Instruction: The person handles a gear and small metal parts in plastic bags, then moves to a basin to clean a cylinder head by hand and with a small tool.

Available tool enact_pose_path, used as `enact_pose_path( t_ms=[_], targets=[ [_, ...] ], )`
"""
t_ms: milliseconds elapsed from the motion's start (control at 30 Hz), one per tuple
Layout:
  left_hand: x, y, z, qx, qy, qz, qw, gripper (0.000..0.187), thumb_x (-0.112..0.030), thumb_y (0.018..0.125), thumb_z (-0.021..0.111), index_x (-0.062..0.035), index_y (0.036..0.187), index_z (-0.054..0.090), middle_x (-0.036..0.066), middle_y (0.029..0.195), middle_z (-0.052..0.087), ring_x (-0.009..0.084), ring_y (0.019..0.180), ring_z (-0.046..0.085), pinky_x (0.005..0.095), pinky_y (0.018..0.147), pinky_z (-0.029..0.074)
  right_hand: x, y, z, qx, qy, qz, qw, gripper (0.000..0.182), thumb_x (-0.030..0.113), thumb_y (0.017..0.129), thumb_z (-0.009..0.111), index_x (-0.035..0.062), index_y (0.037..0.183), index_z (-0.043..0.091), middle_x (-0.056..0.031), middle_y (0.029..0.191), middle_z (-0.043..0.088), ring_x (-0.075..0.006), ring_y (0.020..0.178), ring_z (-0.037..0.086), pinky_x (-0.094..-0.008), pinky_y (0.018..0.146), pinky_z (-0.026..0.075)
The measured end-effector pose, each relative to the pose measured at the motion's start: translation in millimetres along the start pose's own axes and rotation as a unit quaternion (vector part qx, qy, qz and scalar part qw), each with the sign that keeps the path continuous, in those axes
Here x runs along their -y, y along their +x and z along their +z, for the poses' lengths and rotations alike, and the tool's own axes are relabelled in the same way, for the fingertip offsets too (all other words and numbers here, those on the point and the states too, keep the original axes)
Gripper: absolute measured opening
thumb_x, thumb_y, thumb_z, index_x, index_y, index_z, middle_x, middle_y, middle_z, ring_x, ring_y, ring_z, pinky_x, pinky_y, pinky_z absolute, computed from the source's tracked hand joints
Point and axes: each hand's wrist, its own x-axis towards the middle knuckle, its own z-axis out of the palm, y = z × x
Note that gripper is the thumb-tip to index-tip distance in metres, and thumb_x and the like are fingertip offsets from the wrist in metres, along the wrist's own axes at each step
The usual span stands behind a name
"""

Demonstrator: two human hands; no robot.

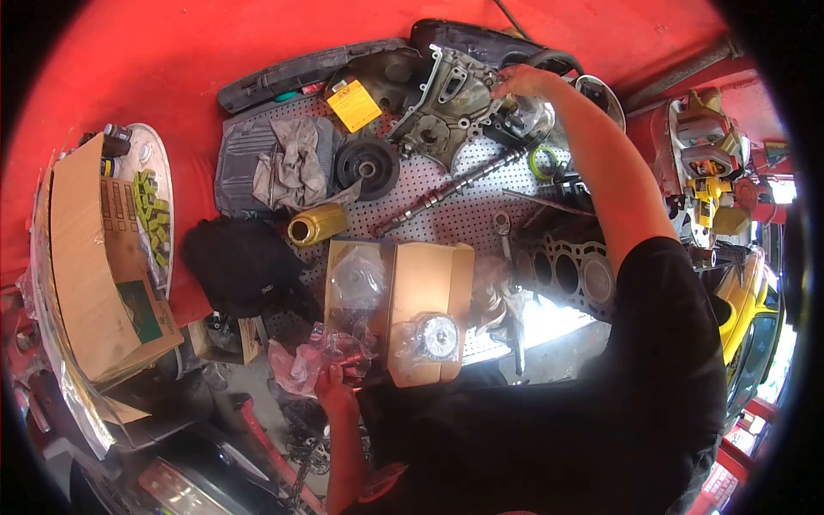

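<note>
My left hand is closed on a crumpled pinkish plastic bag, in front of an open cardboard box. Inside the box lie a round part in clear plastic and another wrapped part. Far across the bench, my right hand has its fingers curled at the right edge of a grey metal engine timing cover. Just below that hand sits something in clear plastic. A camshaft lies diagonally below the cover.
On the perforated bench top are a black pulley, a grey rag, a yellow container, a yellow box, a ratchet and an engine block. A large cardboard box stands left.
</note>
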Motion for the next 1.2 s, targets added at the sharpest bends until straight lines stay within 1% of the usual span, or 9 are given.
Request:
enact_pose_path(
  t_ms=[133,233,333,433,567,667,800,1000,1200],
  targets=[
    [8.1,3.5,-9.6,0.015,-0.035,0.003,0.999,0.018,-0.015,0.1,0.049,-0.0008,0.105,0.059,0.009,0.084,0.063,0.0168,0.07,0.061,0.0321,0.062,0.052,-1.1,-6.2,7.7,-0.005,-0.006,-0.015,1.0,0.074,0.035,0.073,0.083,-0.0014,0.129,0.051,-0.0138,0.12,0.061,-0.0242,0.108,0.057,-0.0374,0.094,0.044],
    [14.9,12.3,-13.0,-0.007,-0.033,0.011,0.999,0.017,-0.014,0.1,0.049,-0.0007,0.105,0.059,0.009,0.085,0.063,0.0163,0.071,0.061,0.0315,0.062,0.052,8.9,-26.2,13.8,-0.007,0.022,-0.02,1.0,0.074,0.04,0.071,0.081,-0.0045,0.123,0.053,-0.0206,0.118,0.059,-0.0298,0.109,0.058,-0.0407,0.09,0.047],
    [14.5,14.8,-13.7,0.034,-0.042,0.029,0.998,0.017,-0.013,0.1,0.049,0.0,0.103,0.059,0.008,0.085,0.063,0.0161,0.071,0.061,0.0309,0.062,0.051,4.6,-26.0,26.0,-0.018,0.046,-0.037,0.998,0.073,0.037,0.07,0.083,-0.0045,0.121,0.05,-0.0187,0.109,0.061,-0.0273,0.102,0.059,-0.0391,0.086,0.048],
    [12.7,15.7,-10.3,0.029,-0.036,0.026,0.999,0.018,-0.013,0.1,0.049,0.0009,0.101,0.06,0.007,0.083,0.063,0.0158,0.07,0.06,0.0299,0.062,0.051,23.4,-50.6,35.3,-0.044,0.036,0.001,0.998,0.074,0.026,0.074,0.085,-0.0033,0.128,0.044,-0.0199,0.121,0.059,-0.026,0.107,0.059,-0.0358,0.089,0.047],
    [19.9,14.8,-15.6,0.018,-0.025,0.021,0.999,0.019,-0.014,0.1,0.049,0.0011,0.102,0.06,0.007,0.081,0.063,0.0156,0.069,0.06,0.0295,0.061,0.05,31.1,-63.6,44.0,-0.04,0.023,0.006,0.999,0.082,0.029,0.074,0.084,-0.0059,0.132,0.037,-0.0269,0.131,0.053,-0.0325,0.118,0.056,-0.0388,0.096,0.047],
    [15.4,9.3,-13.3,0.026,-0.051,0.027,0.998,0.018,-0.014,0.099,0.05,0.001,0.101,0.06,0.007,0.08,0.063,0.0157,0.069,0.06,0.0294,0.06,0.051,30.7,-67.9,48.2,-0.033,0.023,-0.004,0.999,0.085,0.03,0.073,0.085,-0.0072,0.131,0.036,-0.0277,0.132,0.052,-0.033,0.12,0.055,-0.0398,0.098,0.046],
    [20.6,13.5,-17.9,0.016,-0.039,0.013,0.999,0.018,-0.014,0.099,0.051,0.0009,0.102,0.06,0.007,0.079,0.063,0.0163,0.068,0.06,0.0293,0.059,0.051,31.2,-78.1,55.3,-0.095,-0.04,-0.052,0.993,0.082,0.042,0.068,0.084,-0.0071,0.121,0.045,-0.0214,0.107,0.065,-0.0312,0.102,0.063,-0.0392,0.085,0.051],
    [28.8,22.1,-23.4,0.015,-0.044,0.02,0.999,0.017,-0.013,0.099,0.051,0.001,0.103,0.06,0.008,0.079,0.063,0.0162,0.067,0.061,0.029,0.058,0.051,45.3,-97.5,60.3,-0.103,-0.098,-0.062,0.988,0.091,0.047,0.066,0.083,-0.0088,0.126,0.042,-0.0225,0.113,0.064,-0.0352,0.109,0.061,-0.0402,0.093,0.049],
    [34.8,20.0,-24.5,0.025,-0.059,0.037,0.997,0.016,-0.013,0.099,0.052,0.0004,0.105,0.059,0.007,0.079,0.063,0.0154,0.067,0.061,0.0286,0.058,0.051,71.5,-128.3,58.9,-0.051,-0.088,-0.068,0.992,0.103,0.045,0.067,0.084,-0.0099,0.137,0.033,-0.0198,0.12,0.062,-0.0324,0.112,0.06,-0.0375,0.095,0.048]
  ],
)
